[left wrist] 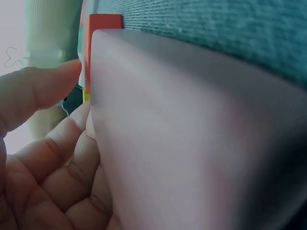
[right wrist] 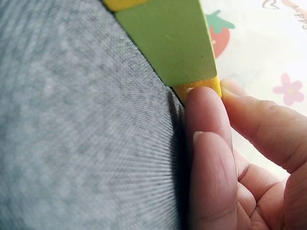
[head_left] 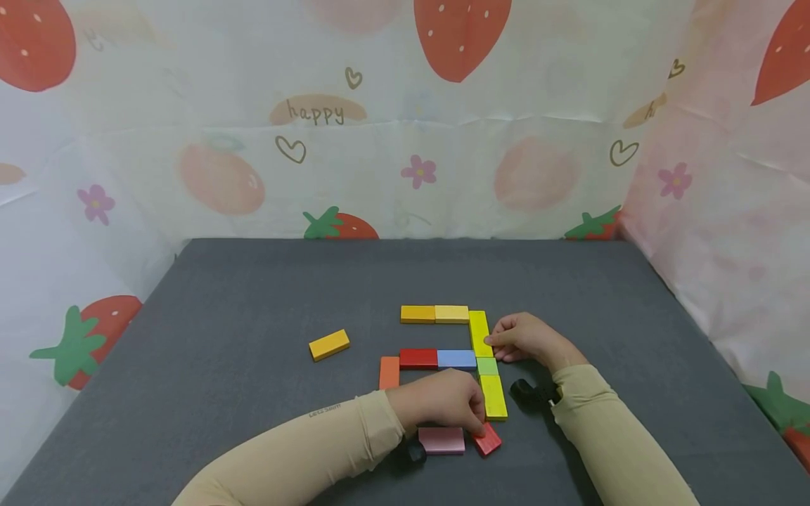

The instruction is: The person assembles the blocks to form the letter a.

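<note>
My left hand [head_left: 446,400] reaches across the near side of the layout, its thumb and finger pinching a small red block [head_left: 488,440] that sits at a slant. A pink block [head_left: 441,441] lies just left of the red one and fills much of the left wrist view, blurred. With my right hand [head_left: 530,340] I hold the upper yellow block [head_left: 479,332] by its right side, thumb on the top edge. Below it in the same column come a light green block [head_left: 486,366] and a second yellow block [head_left: 493,398].
A dark yellow block [head_left: 418,314] and a pale yellow block [head_left: 451,314] form the top row. Lower, a dark red block [head_left: 418,359] and a blue block [head_left: 456,359] adjoin an orange block [head_left: 389,372], partly covered by my left arm. Another yellow block [head_left: 329,345] lies apart at left.
</note>
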The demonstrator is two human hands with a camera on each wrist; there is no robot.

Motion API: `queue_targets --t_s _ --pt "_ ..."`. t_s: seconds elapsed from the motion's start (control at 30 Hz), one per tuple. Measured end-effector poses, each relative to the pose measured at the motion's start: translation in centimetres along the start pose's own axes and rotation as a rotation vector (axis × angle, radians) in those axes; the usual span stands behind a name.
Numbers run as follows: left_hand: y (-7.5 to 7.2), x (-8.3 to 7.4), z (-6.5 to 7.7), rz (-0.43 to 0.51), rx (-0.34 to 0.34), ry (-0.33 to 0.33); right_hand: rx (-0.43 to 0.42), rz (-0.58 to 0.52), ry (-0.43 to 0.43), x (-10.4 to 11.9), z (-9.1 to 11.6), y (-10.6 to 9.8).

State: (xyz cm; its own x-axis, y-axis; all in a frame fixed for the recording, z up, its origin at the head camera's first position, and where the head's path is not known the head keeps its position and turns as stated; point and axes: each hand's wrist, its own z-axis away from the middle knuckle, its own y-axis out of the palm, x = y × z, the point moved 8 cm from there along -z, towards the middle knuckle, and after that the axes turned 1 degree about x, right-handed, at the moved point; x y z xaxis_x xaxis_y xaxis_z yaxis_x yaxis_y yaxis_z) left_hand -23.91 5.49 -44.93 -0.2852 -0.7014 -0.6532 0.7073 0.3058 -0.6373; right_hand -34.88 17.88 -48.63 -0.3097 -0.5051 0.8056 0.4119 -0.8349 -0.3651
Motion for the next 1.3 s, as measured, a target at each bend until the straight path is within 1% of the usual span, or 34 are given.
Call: queue_targets --t_s 0.1,0.27,0.4,0.6,0.73,0.87,1.0,1.17,1.3 --pt "0.1 -0.1 0.0 -0.038 0.005 0.015 0.003 -0.002 -0.002 0.0 0.0 0.0" --pt "0.4 -0.5 0.1 -0.143 0.019 0.062 0.006 -0.007 0.000 0.1 0.1 0.0" --pt "0.6 -0.7 0.2 -0.185 0.011 0.068 0.008 -0.006 -0.006 0.1 0.1 0.0" --pt "0.6 -0.6 0.2 -0.198 -0.016 0.055 -0.003 0.002 -0.008 0.1 0.1 0.0" --pt "0.6 -0.6 0.3 -0.179 -0.014 0.052 -0.012 0.004 -0.006 0.0 0.0 -0.1" --pt "0.3 -0.4 0.5 -0.158 -0.003 0.058 -0.009 0.002 -0.013 0.1 0.0 0.0" --pt "-0.1 -0.2 1.2 -0.163 0.021 0.062 -0.002 0.000 -0.020 0.1 0.0 0.1" --pt "-0.3 0.2 2.1 -0.218 0.059 0.050 -0.006 0.004 -0.008 0.1 0.0 0.0" --pt "-0.3 0.5 2.5 -0.228 0.071 0.026 -0.011 0.006 0.005 0.0 0.0 0.0"
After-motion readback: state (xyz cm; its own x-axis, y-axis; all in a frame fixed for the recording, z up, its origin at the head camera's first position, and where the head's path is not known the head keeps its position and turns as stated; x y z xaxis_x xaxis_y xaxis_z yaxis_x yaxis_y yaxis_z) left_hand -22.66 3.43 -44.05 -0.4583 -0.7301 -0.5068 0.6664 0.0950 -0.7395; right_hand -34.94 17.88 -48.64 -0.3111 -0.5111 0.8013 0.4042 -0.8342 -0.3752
